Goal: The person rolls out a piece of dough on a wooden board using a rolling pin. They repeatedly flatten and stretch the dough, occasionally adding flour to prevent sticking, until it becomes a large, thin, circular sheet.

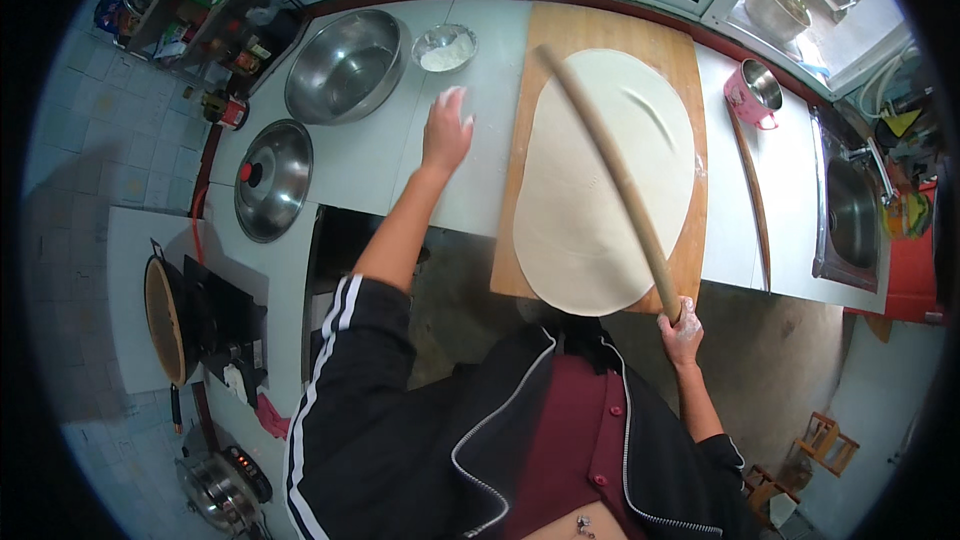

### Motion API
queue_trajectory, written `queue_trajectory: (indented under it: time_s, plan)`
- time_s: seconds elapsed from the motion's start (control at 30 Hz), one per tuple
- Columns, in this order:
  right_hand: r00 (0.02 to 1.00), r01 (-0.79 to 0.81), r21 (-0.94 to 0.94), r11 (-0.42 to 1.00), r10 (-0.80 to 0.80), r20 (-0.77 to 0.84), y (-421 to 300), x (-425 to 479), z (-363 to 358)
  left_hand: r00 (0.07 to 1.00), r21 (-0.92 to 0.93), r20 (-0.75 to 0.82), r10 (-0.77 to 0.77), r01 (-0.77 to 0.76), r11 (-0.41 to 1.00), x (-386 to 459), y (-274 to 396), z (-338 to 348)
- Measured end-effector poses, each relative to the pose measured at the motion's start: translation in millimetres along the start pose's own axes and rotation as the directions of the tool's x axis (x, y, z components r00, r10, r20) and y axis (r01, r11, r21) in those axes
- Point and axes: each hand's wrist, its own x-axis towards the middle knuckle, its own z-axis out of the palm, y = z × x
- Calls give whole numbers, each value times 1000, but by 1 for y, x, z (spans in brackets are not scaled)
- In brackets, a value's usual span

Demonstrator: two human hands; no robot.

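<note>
A large oval sheet of rolled dough lies on a wooden board, with a crease near its upper right. My right hand, dusted with flour, grips the lower end of a long wooden rolling pin, which slants up and left over the dough. Whether the pin touches the dough, I cannot tell. Flour whitens the fingers of my left hand, which holds nothing over the white counter, its fingers slightly curled and partly apart. Just above that hand stands a small metal bowl of flour.
At left are a large steel basin, a domed steel lid and a wok. Right of the board, a pink cup stands by a thin wooden stick, near a sink. The counter's front edge runs below.
</note>
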Motion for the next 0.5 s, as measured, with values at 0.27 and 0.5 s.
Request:
queue_trajectory:
  time_s: [0.27,0.5]
  plan:
    - [985,-110,203,973,134,-106,22,38,52,938,295,163,-307,251,922,119,-116,39]
    - [942,-313,207,927,331,-57,20,29,48,834,447,436,-338,125,886,156,-116,72]
